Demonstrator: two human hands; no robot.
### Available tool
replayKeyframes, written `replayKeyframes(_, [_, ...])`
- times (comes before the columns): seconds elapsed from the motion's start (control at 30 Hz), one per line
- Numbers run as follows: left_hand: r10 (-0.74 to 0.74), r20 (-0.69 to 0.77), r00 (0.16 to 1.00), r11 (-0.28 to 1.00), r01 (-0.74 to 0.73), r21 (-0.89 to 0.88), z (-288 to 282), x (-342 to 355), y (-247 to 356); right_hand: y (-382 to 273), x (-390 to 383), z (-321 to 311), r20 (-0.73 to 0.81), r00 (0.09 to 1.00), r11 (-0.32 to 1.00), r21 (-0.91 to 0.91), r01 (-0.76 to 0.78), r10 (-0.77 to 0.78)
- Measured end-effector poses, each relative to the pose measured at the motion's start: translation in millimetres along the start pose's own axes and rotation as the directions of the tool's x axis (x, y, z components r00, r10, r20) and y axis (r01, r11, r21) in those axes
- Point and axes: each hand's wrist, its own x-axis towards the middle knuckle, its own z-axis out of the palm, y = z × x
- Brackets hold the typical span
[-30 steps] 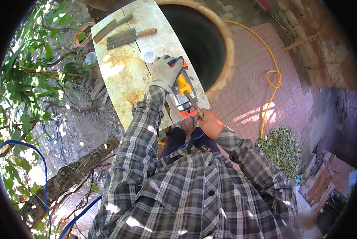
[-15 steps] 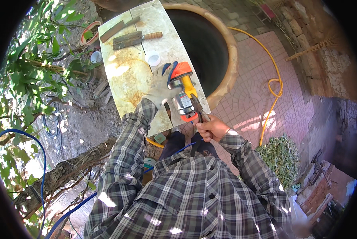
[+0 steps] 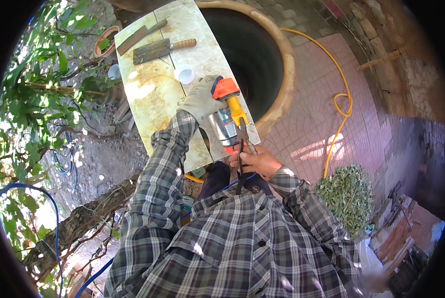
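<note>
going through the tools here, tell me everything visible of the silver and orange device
The device has a shiny, metal-looking cylindrical body, a printed label, a ribbed orange cap at the far end, orange at the near end, and a yellow part on its right. The gloved left hand holds it by the cap; pliers in the bare right hand meet the yellow part. It is over the pale tabletop; whether it rests there is hidden.

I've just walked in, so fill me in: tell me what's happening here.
The person's gloved left hand holds an orange-ended metal cylinder at the edge of the table. The bare right hand holds pliers up to the yellow part; whether they grip it is unclear. A cleaver and a cup are farther up the table.
</note>
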Motion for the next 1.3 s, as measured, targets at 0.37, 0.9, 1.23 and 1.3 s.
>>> replayKeyframes(0.37, [-0.023, 0.091, 0.996, 0.989, 0.009, 0.15, 0.1, 12.0, 27.5, 7.1, -0.2, -19.4, -0.316, 0.863, 0.57, -0.821, -0.041, -0.394])
replayKeyframes(0.9, [0.052, 0.26, 0.964, 0.935, -0.138, 0.327, 26.1, 19.1, 52.9, 43.0, -24.0, -24.8, -0.327, 0.915, 0.877, -0.478, 0.056, -0.237])
replayKeyframes(1.23, [-0.114, 0.352, 0.929, 0.889, -0.063, 0.454, 2.4, -2.7, 40.5, 44.4, -6.9, -35.1, 0.188, 0.98, 0.959, 0.256, -0.119, 0.071])
replayKeyframes(1.3, [-0.043, 0.347, 0.937, 0.913, -0.104, 0.394, -3.2, -8.7, 36.0, 48.6, -2.8, -35.7, 0.264, 0.963, 0.946, 0.298, -0.129, 0.048])
